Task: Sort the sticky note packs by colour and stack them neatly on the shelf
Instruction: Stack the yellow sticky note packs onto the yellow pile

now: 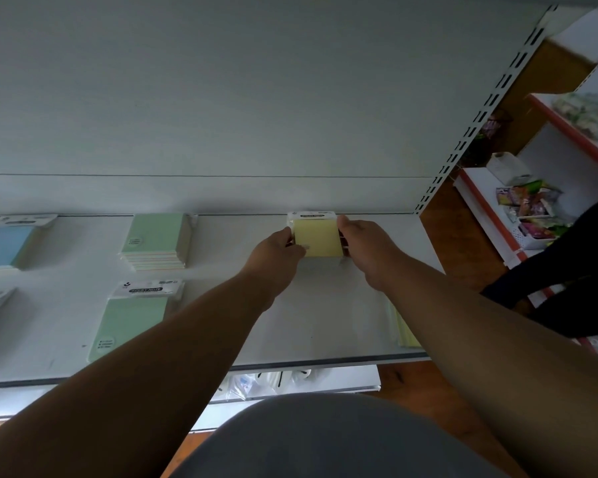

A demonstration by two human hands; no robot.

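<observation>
A stack of yellow sticky note packs (pixel 316 236) stands at the back of the white shelf (pixel 325 322), against the rear panel. My left hand (pixel 278 251) grips its left side and my right hand (pixel 366 248) grips its right side. A stack of green packs (pixel 157 241) sits further left at the back. One green pack (pixel 132 319) lies flat in front of it. Blue packs (pixel 4 243) lie at the far left. Another yellow pack (pixel 406 334) lies near the shelf's front right, partly hidden by my right forearm.
The shelf's front edge (pixel 325 362) runs below my arms, with a lower shelf holding plastic-wrapped goods (pixel 273 381) beneath. A perforated upright (pixel 477 122) bounds the shelf on the right. Beyond it stands another rack with snack packets (pixel 529 201), and a person in dark clothing (pixel 567 270).
</observation>
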